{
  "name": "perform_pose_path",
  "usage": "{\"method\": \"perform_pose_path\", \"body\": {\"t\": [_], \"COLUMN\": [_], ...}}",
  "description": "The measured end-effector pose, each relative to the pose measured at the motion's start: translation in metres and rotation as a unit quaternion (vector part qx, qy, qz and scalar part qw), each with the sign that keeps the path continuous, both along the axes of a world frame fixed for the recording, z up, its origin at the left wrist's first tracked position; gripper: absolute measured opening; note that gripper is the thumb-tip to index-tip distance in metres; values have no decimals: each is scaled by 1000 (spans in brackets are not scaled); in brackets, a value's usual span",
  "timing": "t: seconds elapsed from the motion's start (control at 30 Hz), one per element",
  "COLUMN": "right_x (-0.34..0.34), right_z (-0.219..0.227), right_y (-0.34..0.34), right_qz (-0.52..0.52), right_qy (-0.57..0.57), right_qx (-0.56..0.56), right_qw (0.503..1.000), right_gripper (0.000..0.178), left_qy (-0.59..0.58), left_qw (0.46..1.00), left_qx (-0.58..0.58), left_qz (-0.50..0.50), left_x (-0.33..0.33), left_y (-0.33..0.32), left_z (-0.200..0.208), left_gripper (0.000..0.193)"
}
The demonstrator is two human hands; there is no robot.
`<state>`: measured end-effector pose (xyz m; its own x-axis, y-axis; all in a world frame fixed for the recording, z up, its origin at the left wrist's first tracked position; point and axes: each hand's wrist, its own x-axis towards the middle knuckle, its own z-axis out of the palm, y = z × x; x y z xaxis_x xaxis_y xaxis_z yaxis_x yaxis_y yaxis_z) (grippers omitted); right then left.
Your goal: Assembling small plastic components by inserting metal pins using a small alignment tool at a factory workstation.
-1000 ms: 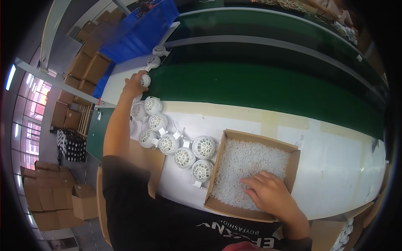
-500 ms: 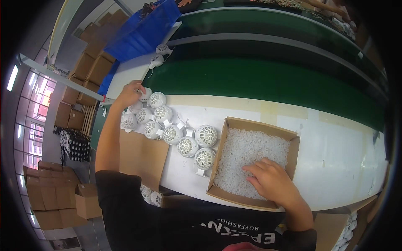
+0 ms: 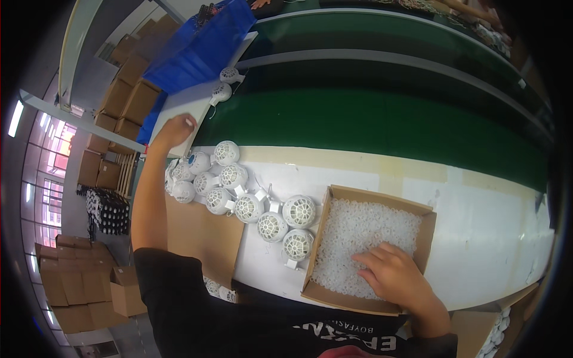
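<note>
My left hand (image 3: 177,129) is raised over the white ledge, just beyond the far end of a group of round white fan-like units with grille fronts. Its fingers are curled closed; a small pale spot shows at the fingertips, too small to name. One unit near it (image 3: 199,162) shows a blue spot on its side. A grille-fronted unit (image 3: 227,153) sits at the group's far side, and another (image 3: 298,211) near the carton. My right hand (image 3: 391,273) rests inside an open carton (image 3: 426,238) on small clear plastic rings (image 3: 352,230), thumb and forefinger slightly apart.
A brown cardboard sheet (image 3: 206,238) lies at the table's left edge. Beyond the table runs a green conveyor belt (image 3: 358,119). Two more white units (image 3: 221,92) sit by the blue bin (image 3: 203,51). At lower right stands another carton (image 3: 474,325) with white items; stacked boxes (image 3: 74,280) are at left.
My left hand has lifted off the white units and moved slightly left over the ledge, uncovering the unit with the blue spot. My right hand stays in the rings. The whole view has shifted slightly.
</note>
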<state>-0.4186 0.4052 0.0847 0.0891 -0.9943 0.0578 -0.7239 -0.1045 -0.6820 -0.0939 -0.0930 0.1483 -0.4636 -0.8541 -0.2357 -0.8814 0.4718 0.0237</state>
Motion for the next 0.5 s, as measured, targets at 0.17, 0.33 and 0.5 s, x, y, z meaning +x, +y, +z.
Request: {"method": "perform_pose_path", "body": {"t": [0.17,0.33,0.5], "right_x": [-4,-3,-9], "right_z": [-3,-11,-11], "right_y": [-3,-3,-4], "right_qz": [5,8,23], "right_qy": [-1,9,14], "right_qx": [-6,-23,-5], "right_qw": [1000,1000,1000], "right_gripper": [25,26,26], "left_qy": [125,154,114], "left_qw": [980,974,964], "left_qx": [-149,-164,-239], "left_qz": [-35,10,-32], "left_x": [-54,-107,-123], "left_y": [-61,-121,-144], "left_z": [-33,-82,-111], "left_gripper": [57,71,77]}}
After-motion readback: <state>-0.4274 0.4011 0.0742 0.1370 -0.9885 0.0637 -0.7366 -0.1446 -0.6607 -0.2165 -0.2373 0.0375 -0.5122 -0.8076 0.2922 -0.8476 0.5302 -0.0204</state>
